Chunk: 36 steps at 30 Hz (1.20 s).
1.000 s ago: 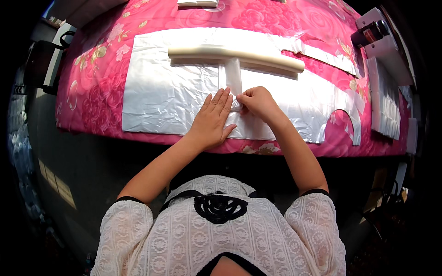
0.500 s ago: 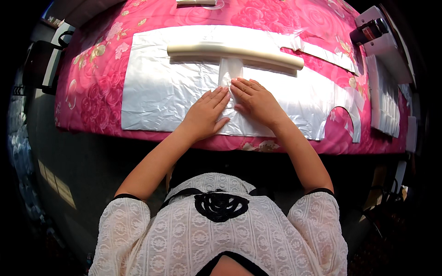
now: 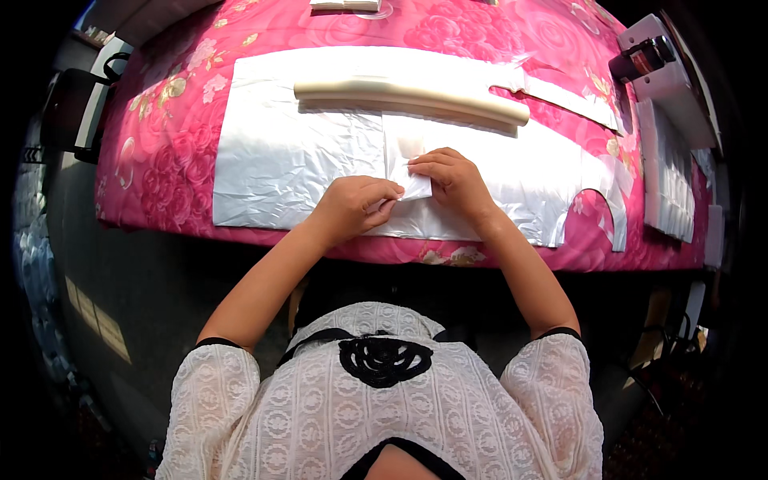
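Observation:
A white plastic carrier bag point(image 3: 300, 172) with cut-out handles lies flat on the table, its handles toward the right. Over its middle lies a narrow folded strip of thin white plastic point(image 3: 410, 144), likely another bag. My left hand point(image 3: 352, 210) is closed, with thumb and fingertips pinched at the left side of the strip's near end. The right hand point(image 3: 458, 186) curls its fingers over the other side of that end, gripping it. Between the hands the near end is bent up into a small flap. A cream-coloured rod point(image 3: 408, 98) rests across the bag beyond my hands.
A pink rose-patterned tablecloth point(image 3: 172, 172) covers the table. At the right stand a stack of folded white plastic point(image 3: 670, 180) and a dark bottle point(image 3: 642, 60) by a white box. A small white stack point(image 3: 346, 5) sits at the far edge. A dark chair point(image 3: 74, 112) stands left.
Both hands lay flat on the strip; now their fingers are curled and pinch its near end. The hands moved slightly nearer to me, and the strip's end is bent up.

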### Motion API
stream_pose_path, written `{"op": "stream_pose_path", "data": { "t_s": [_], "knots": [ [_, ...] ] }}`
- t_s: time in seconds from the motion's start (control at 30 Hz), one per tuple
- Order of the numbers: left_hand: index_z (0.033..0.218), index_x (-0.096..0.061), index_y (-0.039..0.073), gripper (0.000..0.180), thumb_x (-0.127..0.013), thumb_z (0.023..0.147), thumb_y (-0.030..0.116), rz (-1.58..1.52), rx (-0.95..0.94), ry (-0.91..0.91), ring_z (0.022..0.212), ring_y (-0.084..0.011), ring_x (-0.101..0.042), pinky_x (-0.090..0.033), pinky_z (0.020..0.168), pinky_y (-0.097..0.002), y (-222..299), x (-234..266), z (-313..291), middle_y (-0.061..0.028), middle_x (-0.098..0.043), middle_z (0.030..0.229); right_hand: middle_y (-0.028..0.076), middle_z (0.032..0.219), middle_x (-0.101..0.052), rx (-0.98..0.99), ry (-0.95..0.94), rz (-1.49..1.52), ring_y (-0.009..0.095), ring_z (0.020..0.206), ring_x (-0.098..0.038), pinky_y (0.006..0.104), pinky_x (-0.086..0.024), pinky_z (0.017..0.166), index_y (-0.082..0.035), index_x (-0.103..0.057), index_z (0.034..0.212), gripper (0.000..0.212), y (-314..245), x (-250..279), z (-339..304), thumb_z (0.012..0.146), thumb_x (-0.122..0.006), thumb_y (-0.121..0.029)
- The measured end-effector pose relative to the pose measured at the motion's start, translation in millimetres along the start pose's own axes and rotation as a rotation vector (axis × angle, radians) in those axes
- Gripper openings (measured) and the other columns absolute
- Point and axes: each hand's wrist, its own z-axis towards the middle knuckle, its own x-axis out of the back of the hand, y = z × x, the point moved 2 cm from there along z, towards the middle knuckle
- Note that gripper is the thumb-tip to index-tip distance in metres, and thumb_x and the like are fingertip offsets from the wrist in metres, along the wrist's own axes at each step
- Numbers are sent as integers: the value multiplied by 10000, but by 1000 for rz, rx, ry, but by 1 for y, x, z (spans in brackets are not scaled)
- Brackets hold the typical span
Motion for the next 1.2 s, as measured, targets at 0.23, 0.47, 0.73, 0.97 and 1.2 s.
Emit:
{"op": "stream_pose_path", "data": {
  "t_s": [0.23, 0.47, 0.73, 0.97, 1.2],
  "knots": [
    [1141, -556, 47, 539, -711, 639, 167, 107, -111, -142, 1008, -280, -584, -459, 834, -353, 9, 6, -19, -118, -597, 1133, 29, 889, -667, -52, -130, 82, 208, 822, -586, 314, -497, 727, -104, -687, 882, 280, -26, -1, -22, 643, -647, 37],
    [1170, -520, -21, 402, -615, 804, 114, -160, 559, 131, 745, -276, -654, -498, 705, -338, 9, -7, -4, -144, -669, 807, 64, 675, -643, -710, -177, 186, 140, 603, -585, 278, -462, 593, -47, -694, 855, 120, -16, 1, -3, 814, -623, -135],
    [1295, -338, -121, 661, -650, 780, 149, -179, 825, 118, 679, -220, -658, -494, 663, -294, -8, 1, 22, -143, -665, 725, 59, 531, -596, -969, -403, 172, 151, 508, -571, 287, -457, 560, -14, -683, 689, 297, -3, 9, 28, 794, -622, -285],
    [1330, -324, -85, 671, -656, 786, 124, -194, 826, 149, 615, -119, -602, -472, 607, -233, -15, 0, 19, -104, -659, 722, 59, 521, -598, -949, -367, 133, 159, 512, -578, 294, -465, 579, -25, -675, 635, 320, -3, 5, 28, 792, -613, -297],
    [1258, -469, 8, 501, -614, 781, 61, 265, 341, 217, 900, -224, -594, -477, 764, -315, -9, 4, 18, -143, -567, 1135, 62, 561, -625, -995, -471, 247, 146, 542, -601, 289, -469, 584, -25, -673, 635, 298, 16, 1, 34, 782, -627, -280]
  ]
}}
